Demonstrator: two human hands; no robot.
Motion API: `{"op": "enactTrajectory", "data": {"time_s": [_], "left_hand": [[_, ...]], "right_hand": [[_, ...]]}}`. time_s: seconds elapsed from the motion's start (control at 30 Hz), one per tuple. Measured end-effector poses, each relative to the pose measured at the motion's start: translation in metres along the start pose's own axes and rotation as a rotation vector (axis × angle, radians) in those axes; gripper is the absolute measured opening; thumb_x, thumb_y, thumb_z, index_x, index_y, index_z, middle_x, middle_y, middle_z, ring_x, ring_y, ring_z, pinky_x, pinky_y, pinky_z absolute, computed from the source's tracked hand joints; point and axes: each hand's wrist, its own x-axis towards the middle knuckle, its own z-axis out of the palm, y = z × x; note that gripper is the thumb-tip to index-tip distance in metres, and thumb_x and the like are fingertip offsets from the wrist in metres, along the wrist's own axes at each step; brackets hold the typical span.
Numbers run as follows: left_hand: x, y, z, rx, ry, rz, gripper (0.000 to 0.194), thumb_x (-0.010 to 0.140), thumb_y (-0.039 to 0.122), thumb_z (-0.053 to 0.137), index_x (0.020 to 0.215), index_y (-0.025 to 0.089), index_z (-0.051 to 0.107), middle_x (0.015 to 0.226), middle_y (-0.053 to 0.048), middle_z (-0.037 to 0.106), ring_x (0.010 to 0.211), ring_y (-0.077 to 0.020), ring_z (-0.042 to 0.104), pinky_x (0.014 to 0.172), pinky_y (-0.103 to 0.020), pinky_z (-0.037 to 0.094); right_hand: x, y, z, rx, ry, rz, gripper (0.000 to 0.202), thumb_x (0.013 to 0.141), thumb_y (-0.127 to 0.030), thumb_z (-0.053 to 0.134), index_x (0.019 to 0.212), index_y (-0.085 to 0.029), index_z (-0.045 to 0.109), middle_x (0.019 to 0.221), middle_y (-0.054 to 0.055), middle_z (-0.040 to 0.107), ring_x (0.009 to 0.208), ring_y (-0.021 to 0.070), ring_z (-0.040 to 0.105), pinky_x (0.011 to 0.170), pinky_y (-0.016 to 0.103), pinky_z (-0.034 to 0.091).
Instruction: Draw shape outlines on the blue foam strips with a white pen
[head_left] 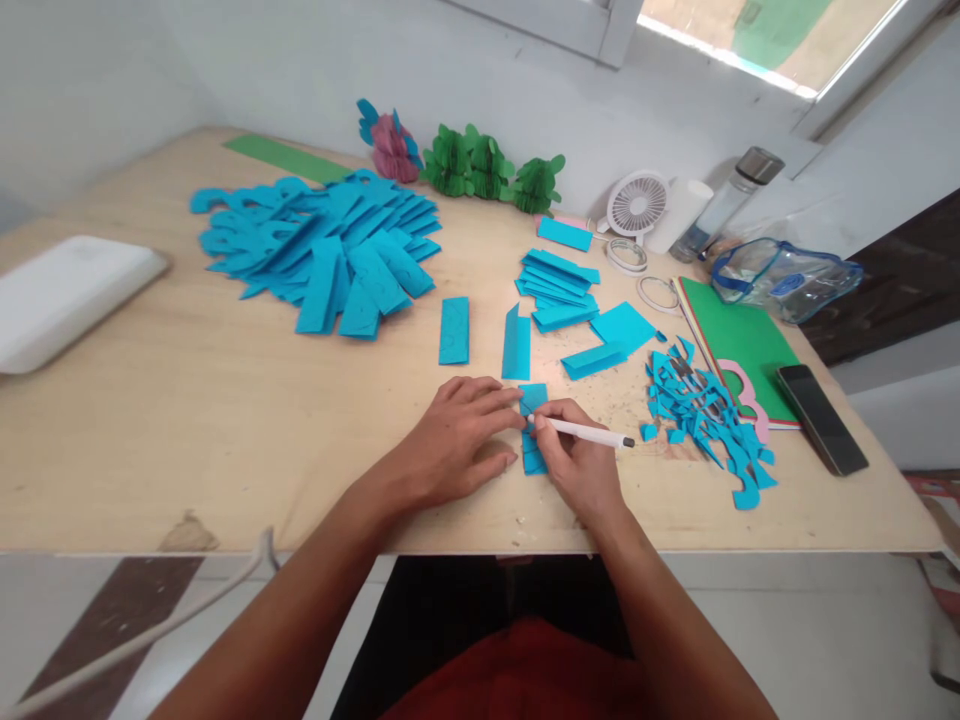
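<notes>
We have a narrow blue paper strip flat on the table near its front edge, between our two hands, with dark curved lines visible on it. Our right hand pinches a white pen between thumb and fingers, its tip at the strip. Our left hand lies loosely spread, gripping nothing, its fingertips touching or just beside the strip's left edge. We judge the marking of this one strip to be partly done, since lines show both above and below the pen. Farther off to the left, we have a large heap of blue pieces; those at its front bear drawn lines, and some at its far left have curved, cut-looking edges. To the right, a pile of blue scraps suggests that some cutting is done as well. Left to mark, as we judge it, are the small stack of folded strips and the partly open folded strip just beyond our hands, though we cannot tell whether their hidden faces carry lines.
</notes>
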Motion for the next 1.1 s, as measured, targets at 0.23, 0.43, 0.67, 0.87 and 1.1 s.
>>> {"op": "enactTrajectory", "data": {"time_s": [0.23, 0.43, 0.67, 0.87, 1.1], "left_hand": [[-0.0004, -0.0007, -0.001, -0.012, -0.024, -0.005, 0.037, 0.086, 0.028, 0.055, 0.123, 0.025, 0.063, 0.146, -0.007, 0.052, 0.134, -0.0312, 0.042, 0.112, -0.056, 0.028], [-0.001, -0.0011, -0.004, -0.021, -0.045, -0.005, 0.039, 0.087, 0.029, 0.055, 0.125, 0.027, 0.062, 0.147, -0.006, 0.051, 0.137, -0.0308, 0.039, 0.113, -0.055, 0.027], [-0.0011, -0.0008, -0.0064, -0.029, -0.065, -0.004, 0.039, 0.088, 0.029, 0.056, 0.126, 0.027, 0.063, 0.147, -0.005, 0.05, 0.137, -0.0315, 0.039, 0.114, -0.056, 0.027], [-0.0017, -0.0015, -0.0069, -0.039, -0.075, 0.001, 0.04, 0.088, 0.03, 0.056, 0.127, 0.027, 0.062, 0.148, -0.005, 0.05, 0.137, -0.0319, 0.039, 0.114, -0.056, 0.026], [-0.0032, -0.0033, -0.0068, -0.041, -0.059, 0.018, 0.041, 0.088, 0.03, 0.056, 0.129, 0.029, 0.061, 0.147, -0.004, 0.051, 0.136, -0.0317, 0.039, 0.114, -0.056, 0.026]], "right_hand": [[0.0001, -0.0012, -0.0011, -0.007, 0.002, -0.005, 0.013, 0.09, -0.027, 0.05, 0.088, -0.021, 0.062, 0.074, 0.001, 0.066, 0.062, 0.0138, 0.057, 0.056, 0.024, 0.043], [0.0002, -0.0028, -0.0013, -0.018, 0.011, -0.008, 0.013, 0.09, -0.026, 0.05, 0.088, -0.022, 0.062, 0.072, 0.001, 0.064, 0.06, 0.0138, 0.054, 0.053, 0.023, 0.04], [-0.0009, -0.003, -0.0011, -0.008, 0.012, -0.011, 0.012, 0.09, -0.027, 0.05, 0.088, -0.021, 0.061, 0.074, 0.001, 0.065, 0.061, 0.0139, 0.054, 0.053, 0.023, 0.04], [0.0, -0.0034, -0.0014, -0.016, 0.021, -0.021, 0.012, 0.09, -0.026, 0.05, 0.088, -0.022, 0.062, 0.074, 0.001, 0.065, 0.062, 0.0142, 0.056, 0.054, 0.024, 0.041], [0.0004, -0.0036, -0.0014, -0.014, 0.014, -0.013, 0.012, 0.09, -0.026, 0.05, 0.088, -0.022, 0.062, 0.075, 0.001, 0.066, 0.062, 0.0143, 0.056, 0.055, 0.024, 0.042]]}}
